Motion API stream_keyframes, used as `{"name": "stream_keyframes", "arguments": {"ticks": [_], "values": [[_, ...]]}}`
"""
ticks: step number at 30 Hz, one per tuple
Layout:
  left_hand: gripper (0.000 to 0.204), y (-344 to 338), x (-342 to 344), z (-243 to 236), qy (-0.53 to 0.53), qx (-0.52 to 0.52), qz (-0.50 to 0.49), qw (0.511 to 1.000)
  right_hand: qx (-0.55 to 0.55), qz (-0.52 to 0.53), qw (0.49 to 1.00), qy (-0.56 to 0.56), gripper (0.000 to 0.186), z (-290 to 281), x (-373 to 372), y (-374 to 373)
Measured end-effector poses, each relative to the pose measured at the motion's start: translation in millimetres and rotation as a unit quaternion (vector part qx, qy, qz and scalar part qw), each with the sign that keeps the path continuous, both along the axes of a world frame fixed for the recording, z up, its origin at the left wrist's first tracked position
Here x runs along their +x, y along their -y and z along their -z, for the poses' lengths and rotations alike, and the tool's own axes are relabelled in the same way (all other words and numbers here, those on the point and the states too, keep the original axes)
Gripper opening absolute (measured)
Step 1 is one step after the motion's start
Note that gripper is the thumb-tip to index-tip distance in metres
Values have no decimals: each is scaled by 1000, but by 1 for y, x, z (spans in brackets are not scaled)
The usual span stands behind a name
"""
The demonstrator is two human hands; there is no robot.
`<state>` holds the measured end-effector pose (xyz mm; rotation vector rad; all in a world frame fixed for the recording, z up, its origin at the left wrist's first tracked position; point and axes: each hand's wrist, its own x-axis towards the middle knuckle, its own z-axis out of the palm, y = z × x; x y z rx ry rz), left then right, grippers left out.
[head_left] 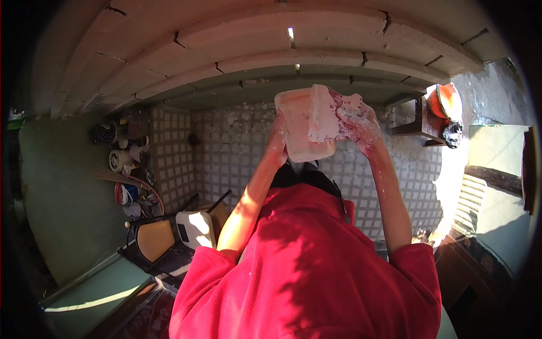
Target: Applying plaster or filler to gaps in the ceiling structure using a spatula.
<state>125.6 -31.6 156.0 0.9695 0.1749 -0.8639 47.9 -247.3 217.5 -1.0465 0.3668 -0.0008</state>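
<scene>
I hold a shallow, pale plastic tub [296,148] out in front of me above the tiled floor. My left hand [278,140] is closed on its left side; the fingers are partly hidden. White paste smears the inside of the tub. Across its right side lies a flat, straight-edged piece thickly coated in white paste, apparently a scraper [320,116]. My right hand [361,121], itself caked with the paste, is closed round the right end of this scraper. The coating hides the scraper's handle. My forearms are bare below red sleeves.
An orange basin [449,103] rests on a dark wooden bench [418,124] at the right. Buckets [118,161] and a hose [149,189] lie along the left wall. A chair [155,240] stands behind them. A jointed block surface [271,34] spans the far side.
</scene>
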Motion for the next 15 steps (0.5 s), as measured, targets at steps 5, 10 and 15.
{"name": "stream_keyframes", "arguments": {"ticks": [5, 10, 15], "values": [[71, -22, 21, 44, -43, -34, -77, 996, -14, 131, 991, 5, 35, 38, 31, 7], [70, -32, 38, 85, -96, 21, -141, 985, -54, 313, 945, 75, 32, 102, 81, 42], [66, -53, 47, 119, -46, 33, -149, 987, -206, 412, 874, 153, 26, 185, 151, 86]]}}
